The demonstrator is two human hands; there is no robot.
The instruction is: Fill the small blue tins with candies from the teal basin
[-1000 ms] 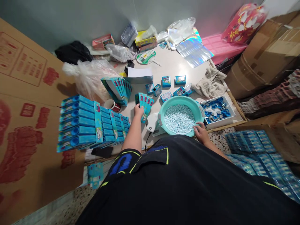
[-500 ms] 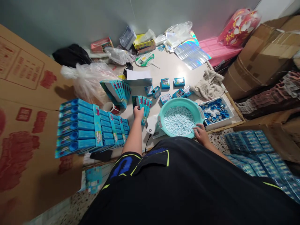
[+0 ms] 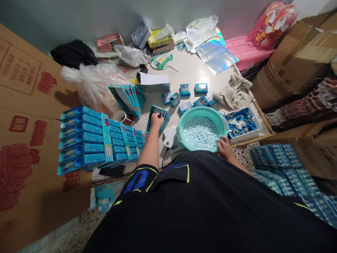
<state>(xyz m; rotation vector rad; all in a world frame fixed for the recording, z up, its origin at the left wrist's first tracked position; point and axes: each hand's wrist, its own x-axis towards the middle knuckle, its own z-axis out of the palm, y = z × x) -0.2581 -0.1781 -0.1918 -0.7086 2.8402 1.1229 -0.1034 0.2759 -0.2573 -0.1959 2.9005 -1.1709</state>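
Observation:
My left hand [image 3: 157, 121] presses on a small fanned group of teal cartons [image 3: 163, 122], which lie tilted on the pale tabletop [image 3: 195, 75]. My right hand [image 3: 224, 147] curls over the near rim of a teal plastic basin [image 3: 196, 111] full of pale blue round candies [image 3: 200, 133]. The basin sits on a white device [image 3: 169, 137], possibly a scale, partly hidden by the basin. Several small teal boxes [image 3: 185, 90] lie beyond the basin. A large stack of teal cartons [image 3: 84, 137] stands left of my left arm.
Another fan of teal cartons [image 3: 129, 100] and a mug [image 3: 122, 117] stand near a plastic bag [image 3: 94, 86]. A tray of blue caps [image 3: 240, 121] and a beige towel [image 3: 234, 93] lie right. Holographic film [image 3: 217, 52] lies behind. Cardboard boxes [image 3: 289, 66] and flat blue packaging [image 3: 284, 168] crowd the right.
The teal cartons under my left hand have tipped from upright to a lower, slanted lay. My right hand has moved slightly along the basin rim. The whole view has shifted a little.

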